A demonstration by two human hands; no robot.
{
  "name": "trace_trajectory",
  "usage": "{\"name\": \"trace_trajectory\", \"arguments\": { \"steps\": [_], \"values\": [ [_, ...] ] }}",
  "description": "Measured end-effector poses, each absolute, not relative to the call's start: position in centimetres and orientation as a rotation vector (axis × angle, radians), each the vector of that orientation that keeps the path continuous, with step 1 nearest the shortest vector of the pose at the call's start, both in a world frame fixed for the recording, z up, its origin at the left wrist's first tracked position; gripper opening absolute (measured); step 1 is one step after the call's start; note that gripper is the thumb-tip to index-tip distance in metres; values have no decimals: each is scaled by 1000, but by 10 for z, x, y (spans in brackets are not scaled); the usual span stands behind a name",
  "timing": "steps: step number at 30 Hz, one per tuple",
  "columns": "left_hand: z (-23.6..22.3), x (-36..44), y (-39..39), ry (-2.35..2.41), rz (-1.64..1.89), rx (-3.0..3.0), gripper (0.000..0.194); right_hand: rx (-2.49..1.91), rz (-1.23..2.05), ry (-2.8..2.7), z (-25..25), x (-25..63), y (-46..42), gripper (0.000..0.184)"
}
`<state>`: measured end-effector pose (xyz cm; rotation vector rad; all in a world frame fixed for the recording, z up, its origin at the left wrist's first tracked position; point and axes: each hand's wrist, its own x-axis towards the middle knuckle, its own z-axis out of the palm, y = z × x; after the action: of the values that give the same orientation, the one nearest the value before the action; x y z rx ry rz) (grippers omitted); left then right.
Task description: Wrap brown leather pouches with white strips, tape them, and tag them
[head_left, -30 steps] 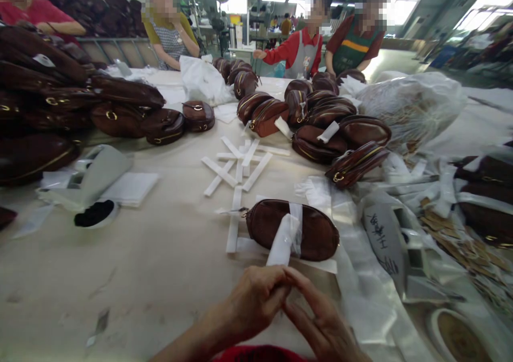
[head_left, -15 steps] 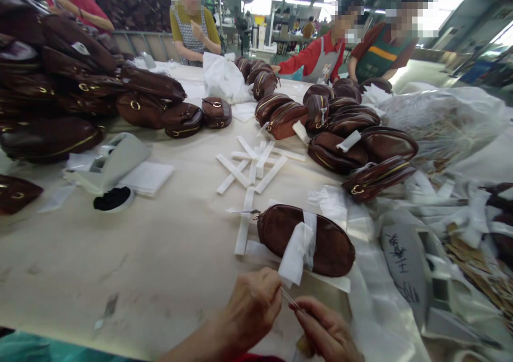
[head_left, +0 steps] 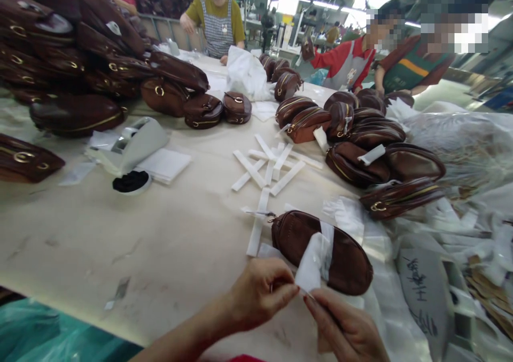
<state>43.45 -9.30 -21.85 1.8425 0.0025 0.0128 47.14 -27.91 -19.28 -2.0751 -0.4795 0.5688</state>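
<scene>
Pinched between my left hand (head_left: 264,292) and my right hand (head_left: 347,322) is a thin pale cord (head_left: 306,294), with both hands closed. Just beyond the fingertips lies a dark brown leather bag (head_left: 348,250) on its side. A clear band goes round its middle, and white tissue paper (head_left: 311,263) sticks out from it toward my fingers. At the bag's left end, a small metal clasp (head_left: 271,216) rests over a white paper strip (head_left: 258,226). Some of the cord is hidden by my fingers.
Several loose white strips (head_left: 280,162) lie beyond the bag. A tape dispenser (head_left: 134,146) sits at left beside folded white sheets (head_left: 166,164). Brown bags (head_left: 172,95) are piled at back left, with more (head_left: 356,164) at right. Another dispenser (head_left: 420,287) stands at right. Co-workers stand across the table.
My hands have come closer together, up against the tissue paper, with the cord between them. The view has shifted left. A co-worker in red now holds up a small brown bag.
</scene>
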Motion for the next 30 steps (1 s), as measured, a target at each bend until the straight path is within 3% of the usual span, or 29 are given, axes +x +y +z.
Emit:
{"name": "trace_trajectory", "arguments": {
  "steps": [5, 10, 22, 30],
  "values": [
    [-263, 477, -60, 383, 67, 2102, 21, -2263, 583, -638, -177, 525, -256, 37],
    [-301, 506, -60, 381, 69, 2116, 25, -2502, 462, -851, -183, 560, -222, 37],
    [-319, 515, -65, 458, 142, 1867, 19, -2648, 459, -940, -210, 598, -175, 33],
    [-325, 518, -67, 500, 119, 1775, 34, -2656, 545, -929, -217, 609, -165, 36]
  ]
}}
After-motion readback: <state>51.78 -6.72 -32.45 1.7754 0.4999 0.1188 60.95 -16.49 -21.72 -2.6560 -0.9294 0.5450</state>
